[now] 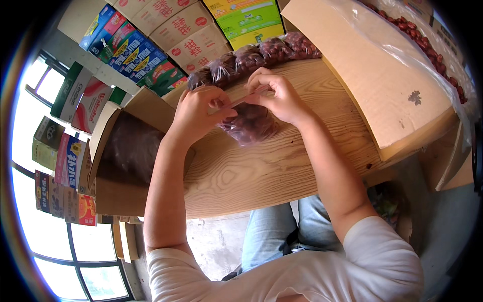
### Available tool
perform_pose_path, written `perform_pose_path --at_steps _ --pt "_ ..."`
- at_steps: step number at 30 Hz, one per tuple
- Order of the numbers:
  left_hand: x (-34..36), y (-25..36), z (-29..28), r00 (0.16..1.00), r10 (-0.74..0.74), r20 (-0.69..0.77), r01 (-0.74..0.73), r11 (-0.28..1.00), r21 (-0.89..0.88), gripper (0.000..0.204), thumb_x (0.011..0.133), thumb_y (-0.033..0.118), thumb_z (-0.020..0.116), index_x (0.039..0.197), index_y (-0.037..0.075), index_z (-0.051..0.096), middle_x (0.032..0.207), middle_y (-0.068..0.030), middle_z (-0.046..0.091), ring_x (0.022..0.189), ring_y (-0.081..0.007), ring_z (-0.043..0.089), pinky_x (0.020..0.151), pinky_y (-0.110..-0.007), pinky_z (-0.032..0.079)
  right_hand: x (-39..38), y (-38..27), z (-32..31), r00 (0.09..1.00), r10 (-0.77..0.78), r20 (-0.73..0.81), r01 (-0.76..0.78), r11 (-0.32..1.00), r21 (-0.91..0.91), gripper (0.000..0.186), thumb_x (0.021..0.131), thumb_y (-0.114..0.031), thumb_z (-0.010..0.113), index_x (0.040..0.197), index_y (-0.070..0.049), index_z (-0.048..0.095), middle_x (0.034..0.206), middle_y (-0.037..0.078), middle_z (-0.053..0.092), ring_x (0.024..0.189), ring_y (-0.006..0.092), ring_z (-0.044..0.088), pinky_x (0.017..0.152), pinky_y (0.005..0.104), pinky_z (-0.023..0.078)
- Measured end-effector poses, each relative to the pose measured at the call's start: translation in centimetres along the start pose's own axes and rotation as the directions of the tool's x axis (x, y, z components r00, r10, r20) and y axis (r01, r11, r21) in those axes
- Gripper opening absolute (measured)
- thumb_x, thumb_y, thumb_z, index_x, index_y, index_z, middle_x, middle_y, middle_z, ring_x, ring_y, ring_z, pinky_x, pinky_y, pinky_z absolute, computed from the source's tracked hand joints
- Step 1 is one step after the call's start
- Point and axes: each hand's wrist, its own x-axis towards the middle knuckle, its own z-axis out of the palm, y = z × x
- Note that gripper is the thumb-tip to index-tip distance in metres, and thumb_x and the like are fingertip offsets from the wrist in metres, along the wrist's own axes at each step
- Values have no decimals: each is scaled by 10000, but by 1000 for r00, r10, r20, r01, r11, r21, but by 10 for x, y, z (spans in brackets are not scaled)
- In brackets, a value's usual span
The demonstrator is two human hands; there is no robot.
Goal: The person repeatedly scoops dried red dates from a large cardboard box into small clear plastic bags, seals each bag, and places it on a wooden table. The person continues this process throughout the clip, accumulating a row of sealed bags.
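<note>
Stacked cartons: a wall of printed boxes [151,40] is seen at the upper left, in blue, white with red marks, green and yellow; more flat packs [63,166] in white, red and yellow are leaned by the window at the left.
Surface: a pale wooden surface [261,171] with bold, swirling grain is seen under both hands.
Held bag: a clear plastic bag of dark red fruit [250,126] is lying on the surface between the hands; its top strip is pinched.
Left hand [197,113]: closed on the left end of the bag's top strip.
Right hand [282,98]: clamped on the right end of the same strip, fingers curled over it.
Filled bags: a row of similar sealed bags [256,58] is laid along the far edge of the surface.
Open carton: a brown cardboard box [126,146] lined with plastic film stands at the left.
Large carton: a cardboard box [382,85] at the right is draped with a clear liner holding loose red fruit [427,45].
</note>
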Motion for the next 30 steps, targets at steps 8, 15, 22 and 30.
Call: perform_pose_path --at_steps 8,15,22,30 --pt "-6 -15 14 977 125 -171 -116 991 63 153 742 183 758 770 69 660 758 -26 646 730 -198 594 713 -331 435 0 4 -21 983 177 -43 -171 978 117 166 756 -103 792 772 -53 635 953 5 596 844 96 585 757 262 476" --pt "-22 -26 7 991 0 -137 -4 1000 -29 156 739 211 763 767 101 656 755 9 635 737 -179 570 777 -337 395 0 -2 -17 973 230 -35 -216 949 228 156 774 -69 780 782 -38 628 905 4 594 816 90 588 751 240 482" --pt "-33 -26 10 966 93 -241 -92 996 16 101 733 83 739 771 34 660 712 -55 604 681 -184 533 643 -312 436 -1 3 -22 977 213 -18 -203 950 238 144 799 -52 753 786 -65 610 927 0 571 922 95 570 822 246 456" --pt "-43 -34 4 966 2 -257 13 998 59 112 737 105 744 766 45 655 694 -54 587 695 -187 531 654 -317 423 0 -4 -17 972 233 27 -232 932 280 141 815 -62 740 802 -65 600 960 1 583 952 102 566 854 258 447"
